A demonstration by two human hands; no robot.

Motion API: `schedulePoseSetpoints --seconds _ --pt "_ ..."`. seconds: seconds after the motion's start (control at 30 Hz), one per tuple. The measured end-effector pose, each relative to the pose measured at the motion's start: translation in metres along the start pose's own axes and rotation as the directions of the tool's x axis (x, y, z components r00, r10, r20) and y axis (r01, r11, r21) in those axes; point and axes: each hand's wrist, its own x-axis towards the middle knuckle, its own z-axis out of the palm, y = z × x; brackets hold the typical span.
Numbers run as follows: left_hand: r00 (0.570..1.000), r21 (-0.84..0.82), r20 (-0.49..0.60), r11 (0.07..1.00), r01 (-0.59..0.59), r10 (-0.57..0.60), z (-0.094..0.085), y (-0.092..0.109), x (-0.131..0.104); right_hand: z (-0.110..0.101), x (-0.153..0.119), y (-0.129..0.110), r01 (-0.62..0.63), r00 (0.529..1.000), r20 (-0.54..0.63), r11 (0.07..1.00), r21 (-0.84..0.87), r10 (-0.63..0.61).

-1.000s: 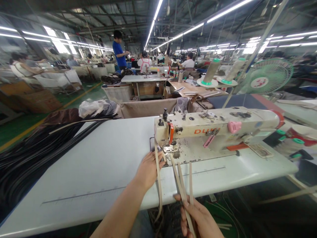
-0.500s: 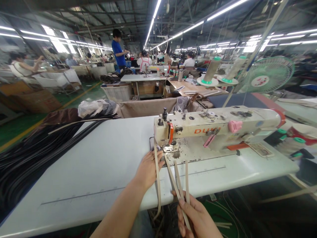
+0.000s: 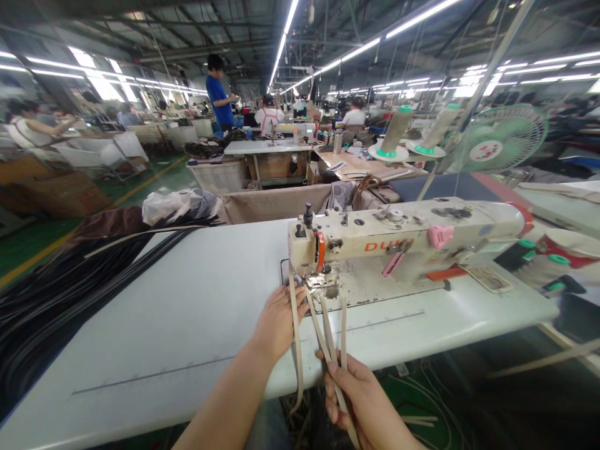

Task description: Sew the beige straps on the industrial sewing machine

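Observation:
A cream sewing machine (image 3: 403, 231) stands on the white table. My left hand (image 3: 281, 319) lies on the tabletop beside the presser foot (image 3: 320, 281), fingers stretched out and fingertips close to the foot. One beige strip (image 3: 295, 331) hangs from the machine head, crosses in front of that hand and droops over the front edge. My right hand (image 3: 356, 394) is closed round several narrow beige strips (image 3: 328, 340), below the table's edge. One of these runs up to the presser foot; the other ends stick up loose over the tabletop.
A heap of long black strips (image 3: 70, 306) covers the table's left end. Behind the table is a beige fabric-lined bin (image 3: 276, 205). Thread cones (image 3: 396, 131) and a green fan (image 3: 497, 140) stand at back right. Other people, one in blue (image 3: 220, 97), are farther off.
My right hand has shifted slightly left with the strips, their loose ends now nearer the presser foot. My left hand stays beside the foot. The whole view has shifted a little.

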Motion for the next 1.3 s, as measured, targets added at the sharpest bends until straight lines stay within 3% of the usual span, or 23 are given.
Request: schedulePoseSetpoints --seconds 0.4,0.73,1.07,1.3 --pt "1.000 -0.047 -0.001 0.999 0.005 -0.005 0.003 -0.004 -0.004 0.002 0.010 -0.005 0.073 0.996 0.042 0.997 0.017 -0.074" --pt "0.999 -0.014 0.034 1.000 -0.003 0.003 0.000 -0.002 -0.001 -0.010 -0.004 0.004 0.034 0.997 0.067 0.999 -0.028 -0.032" --pt "0.998 0.028 0.060 1.000 0.005 -0.006 0.001 -0.001 -0.001 -0.031 0.003 0.024 0.006 0.993 0.119 0.998 -0.067 0.002" --pt "0.998 0.020 0.054 1.000 0.012 -0.013 0.001 -0.001 -0.001 -0.033 0.000 0.024 -0.038 0.990 0.135 0.996 -0.076 0.048"
